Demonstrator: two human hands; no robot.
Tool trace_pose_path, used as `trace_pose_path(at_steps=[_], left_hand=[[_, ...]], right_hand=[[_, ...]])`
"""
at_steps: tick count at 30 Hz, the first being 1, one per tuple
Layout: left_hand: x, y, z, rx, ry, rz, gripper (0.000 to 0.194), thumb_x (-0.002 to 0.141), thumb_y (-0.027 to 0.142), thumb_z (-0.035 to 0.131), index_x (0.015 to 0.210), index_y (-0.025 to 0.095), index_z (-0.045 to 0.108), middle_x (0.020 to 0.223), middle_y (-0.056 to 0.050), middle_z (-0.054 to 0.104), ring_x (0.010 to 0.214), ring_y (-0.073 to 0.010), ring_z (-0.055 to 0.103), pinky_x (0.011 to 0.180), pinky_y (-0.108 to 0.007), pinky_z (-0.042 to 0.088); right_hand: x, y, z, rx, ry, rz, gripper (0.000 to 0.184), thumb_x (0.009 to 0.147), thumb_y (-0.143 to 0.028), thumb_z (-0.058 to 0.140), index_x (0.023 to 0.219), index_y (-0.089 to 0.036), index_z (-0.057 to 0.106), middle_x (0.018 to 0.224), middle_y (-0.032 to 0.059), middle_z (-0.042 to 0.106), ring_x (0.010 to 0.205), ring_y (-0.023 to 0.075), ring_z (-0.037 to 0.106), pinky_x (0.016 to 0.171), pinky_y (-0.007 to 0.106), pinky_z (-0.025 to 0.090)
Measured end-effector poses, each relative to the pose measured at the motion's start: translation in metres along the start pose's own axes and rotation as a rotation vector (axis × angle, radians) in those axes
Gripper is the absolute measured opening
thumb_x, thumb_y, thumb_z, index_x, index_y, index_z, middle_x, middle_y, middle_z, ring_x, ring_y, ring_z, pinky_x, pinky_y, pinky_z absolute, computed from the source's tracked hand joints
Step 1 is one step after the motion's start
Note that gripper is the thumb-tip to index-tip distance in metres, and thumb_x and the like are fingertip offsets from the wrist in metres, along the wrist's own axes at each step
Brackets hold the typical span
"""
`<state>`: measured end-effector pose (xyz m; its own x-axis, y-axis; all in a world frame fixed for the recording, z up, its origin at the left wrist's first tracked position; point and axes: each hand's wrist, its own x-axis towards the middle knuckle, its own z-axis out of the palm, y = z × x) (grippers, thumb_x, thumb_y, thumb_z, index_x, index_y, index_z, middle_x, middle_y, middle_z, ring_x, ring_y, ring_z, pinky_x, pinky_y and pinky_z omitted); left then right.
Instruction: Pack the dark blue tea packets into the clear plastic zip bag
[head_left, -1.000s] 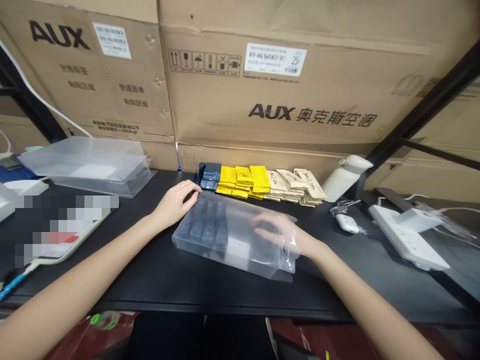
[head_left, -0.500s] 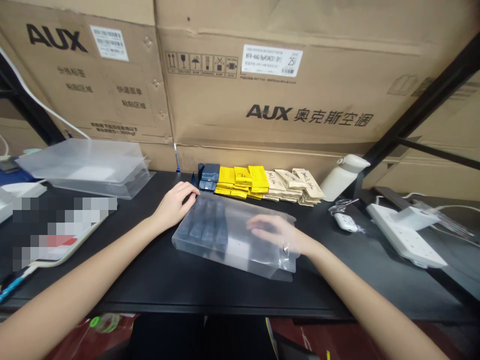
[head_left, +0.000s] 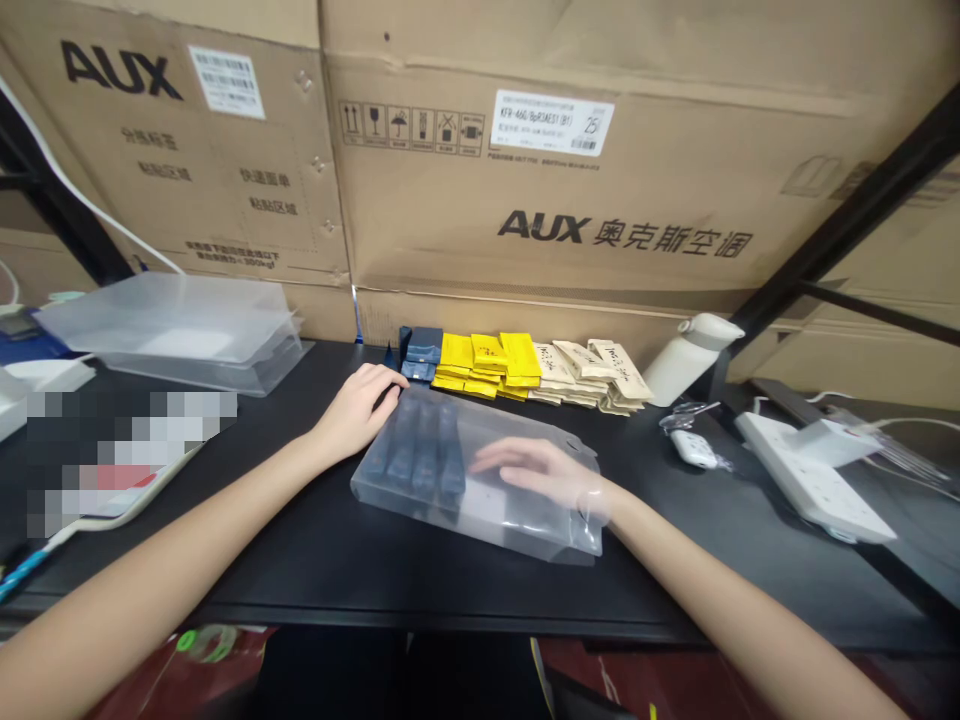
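A translucent plastic bag (head_left: 517,520) lies on the black table, its mouth facing right. Several navy packets (head_left: 420,450) stand side by side in a row inside its left part. My left hand (head_left: 361,412) is at the bag's back left corner, fingers curled and pinching the edge there. Through the mouth reaches my right hand (head_left: 536,468), seen through the plastic. Its fingers are stretched out and apart, pointing left at the packets with a gap between, and hold nothing. A pale rectangle (head_left: 491,500) shows below that hand.
Along the carton (head_left: 555,270) at the back lie navy packets (head_left: 421,350), yellow packets (head_left: 487,362) and beige packets (head_left: 592,372). A white bottle (head_left: 691,362), an earphone case (head_left: 694,450) and a power strip (head_left: 817,475) are to the right. More clear bags (head_left: 187,330) lie at left.
My right hand has slid left, deeper into the bag and closer to the navy packets, with its fingers straighter. My left hand stays at the bag's corner. The view has shifted slightly.
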<state>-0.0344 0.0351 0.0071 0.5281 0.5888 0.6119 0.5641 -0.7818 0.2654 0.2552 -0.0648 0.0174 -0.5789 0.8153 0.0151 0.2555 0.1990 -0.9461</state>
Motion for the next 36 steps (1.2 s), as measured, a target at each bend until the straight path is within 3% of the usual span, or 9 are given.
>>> trace_pose_path(at_steps=[7, 11, 17, 25, 30, 33, 36], left_hand=[[-0.002, 0.006, 0.004, -0.061, -0.006, 0.037, 0.024, 0.097, 0.023, 0.039, 0.107, 0.019, 0.06, 0.117, -0.011, 0.064, 0.112, -0.0248, 0.056, 0.099, -0.045, 0.044], [-0.003, 0.007, 0.007, -0.122, -0.076, 0.031, 0.031, 0.099, 0.026, 0.036, 0.122, 0.018, 0.055, 0.128, -0.013, 0.059, 0.123, -0.0244, 0.051, 0.107, -0.046, 0.04], [-0.004, 0.013, 0.008, -0.109, -0.133, 0.018, 0.035, 0.1, 0.033, 0.035, 0.125, 0.018, 0.053, 0.126, -0.013, 0.061, 0.121, -0.0267, 0.053, 0.106, -0.049, 0.04], [-0.001, 0.004, 0.003, -0.068, -0.065, 0.018, 0.031, 0.095, 0.039, 0.049, 0.115, 0.018, 0.058, 0.117, -0.012, 0.064, 0.114, -0.0271, 0.056, 0.101, -0.048, 0.045], [-0.002, -0.012, 0.006, 0.035, 0.003, 0.016, 0.03, 0.093, 0.036, 0.049, 0.115, 0.019, 0.059, 0.128, -0.014, 0.059, 0.124, -0.0294, 0.05, 0.105, -0.053, 0.04], [-0.004, -0.028, 0.008, 0.099, -0.039, -0.022, 0.035, 0.091, 0.037, 0.049, 0.12, 0.018, 0.057, 0.137, -0.015, 0.053, 0.132, -0.0333, 0.042, 0.107, -0.058, 0.036], [-0.005, -0.034, 0.007, 0.108, -0.07, -0.06, 0.037, 0.091, 0.038, 0.048, 0.121, 0.017, 0.055, 0.136, -0.017, 0.053, 0.129, -0.0331, 0.047, 0.105, -0.055, 0.04]], right_hand=[[-0.001, 0.0, -0.001, -0.14, -0.051, -0.074, 0.034, 0.081, -0.033, 0.072, 0.111, -0.018, 0.067, 0.115, 0.0083, 0.07, 0.11, 0.0218, 0.064, 0.102, 0.046, 0.047], [-0.003, 0.002, 0.0, -0.146, 0.017, -0.037, 0.052, 0.077, -0.032, 0.077, 0.124, -0.021, 0.06, 0.128, 0.0092, 0.064, 0.118, 0.0231, 0.06, 0.105, 0.048, 0.045], [-0.003, 0.004, 0.004, -0.096, 0.013, -0.06, 0.068, 0.082, -0.032, 0.072, 0.143, -0.026, 0.042, 0.149, 0.0089, 0.045, 0.135, 0.0233, 0.046, 0.113, 0.049, 0.035], [-0.003, -0.001, 0.004, -0.078, 0.01, -0.068, 0.061, 0.081, -0.031, 0.074, 0.136, -0.026, 0.05, 0.143, 0.008, 0.053, 0.132, 0.0233, 0.05, 0.113, 0.05, 0.036], [-0.004, 0.001, 0.002, -0.081, -0.001, -0.057, 0.063, 0.082, -0.032, 0.073, 0.139, -0.025, 0.047, 0.133, 0.0088, 0.06, 0.124, 0.0225, 0.056, 0.109, 0.05, 0.04], [-0.004, 0.001, 0.002, -0.09, 0.014, -0.054, 0.063, 0.081, -0.032, 0.073, 0.138, -0.025, 0.048, 0.132, 0.0088, 0.061, 0.123, 0.0224, 0.057, 0.108, 0.049, 0.041], [-0.004, 0.0, 0.002, -0.098, 0.03, -0.063, 0.057, 0.08, -0.033, 0.074, 0.132, -0.024, 0.053, 0.128, 0.0081, 0.063, 0.119, 0.0222, 0.059, 0.106, 0.048, 0.043]])
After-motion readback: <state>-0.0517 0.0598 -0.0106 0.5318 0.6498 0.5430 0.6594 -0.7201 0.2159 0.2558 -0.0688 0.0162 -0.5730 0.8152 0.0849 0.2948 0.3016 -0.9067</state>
